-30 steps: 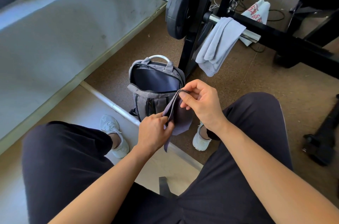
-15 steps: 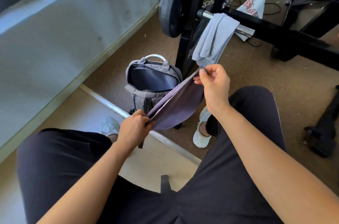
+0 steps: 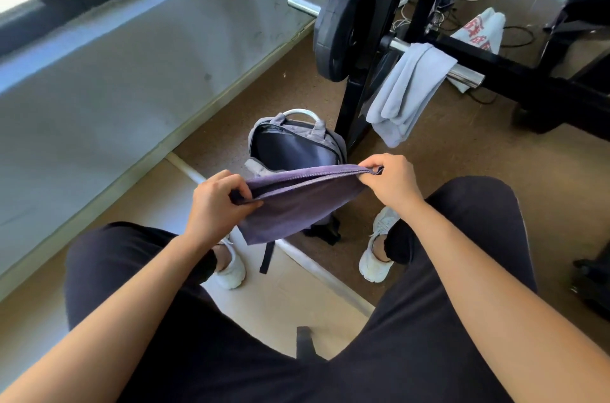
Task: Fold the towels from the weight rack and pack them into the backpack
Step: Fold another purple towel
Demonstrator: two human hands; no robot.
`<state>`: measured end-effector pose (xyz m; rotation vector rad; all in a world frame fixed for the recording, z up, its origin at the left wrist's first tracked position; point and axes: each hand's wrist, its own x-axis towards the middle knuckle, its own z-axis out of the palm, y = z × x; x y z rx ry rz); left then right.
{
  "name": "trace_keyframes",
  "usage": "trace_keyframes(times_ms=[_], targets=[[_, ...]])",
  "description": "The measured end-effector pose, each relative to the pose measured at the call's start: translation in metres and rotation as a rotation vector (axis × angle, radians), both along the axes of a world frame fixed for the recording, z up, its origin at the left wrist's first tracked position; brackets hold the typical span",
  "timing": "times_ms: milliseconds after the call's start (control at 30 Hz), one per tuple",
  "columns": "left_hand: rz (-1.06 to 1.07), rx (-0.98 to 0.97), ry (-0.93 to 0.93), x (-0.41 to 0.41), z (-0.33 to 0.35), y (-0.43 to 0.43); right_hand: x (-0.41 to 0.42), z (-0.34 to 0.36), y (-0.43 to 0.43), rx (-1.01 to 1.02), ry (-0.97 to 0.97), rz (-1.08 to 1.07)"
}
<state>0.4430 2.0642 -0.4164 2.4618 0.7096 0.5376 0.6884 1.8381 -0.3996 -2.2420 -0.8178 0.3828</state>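
Dark-trousered legs (image 3: 125, 270) straddle a pale floor panel (image 3: 280, 300) that meets brown speckled flooring (image 3: 462, 165); a grey wall (image 3: 132, 79) runs along the left. Between them the purple towel (image 3: 297, 207) hangs stretched in the air, its long folded edge running left to right, rising slightly rightward. The left hand (image 3: 216, 204) pinches its left end with curled fingers; the right hand (image 3: 392, 183) pinches the right corner. Just behind, the backpack (image 3: 293, 146) stands open on the flooring, seemingly against the black weight rack (image 3: 355, 105), whose bar (image 3: 463, 75) carries a pale grey towel (image 3: 409, 89).
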Motion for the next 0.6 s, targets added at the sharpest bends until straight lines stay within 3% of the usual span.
trace_keyframes(times_ms=[100, 200, 267, 333, 500, 600], targets=[[0.023, -0.151, -0.011, 0.002, -0.003, -0.005, 0.001, -0.007, 0.005, 0.030, 0.212, -0.131], [0.041, -0.376, -0.079, 0.004, -0.008, -0.014, 0.000, -0.008, 0.010, 0.329, 0.636, -0.271], [0.035, -0.543, -0.112, 0.006, -0.012, -0.020, 0.001, -0.011, 0.010, 0.437, 0.758, -0.305], [-0.002, -0.664, -0.099, 0.008, -0.012, -0.028, 0.000, -0.014, 0.011, 0.444, 0.774, -0.329], [-0.288, -0.808, -0.117, 0.006, -0.001, -0.043, 0.000, -0.012, 0.011, 0.373, 0.570, -0.342], [-0.465, -0.688, -0.014, 0.003, 0.005, -0.047, -0.004, -0.008, 0.009, 0.345, 0.463, -0.318]])
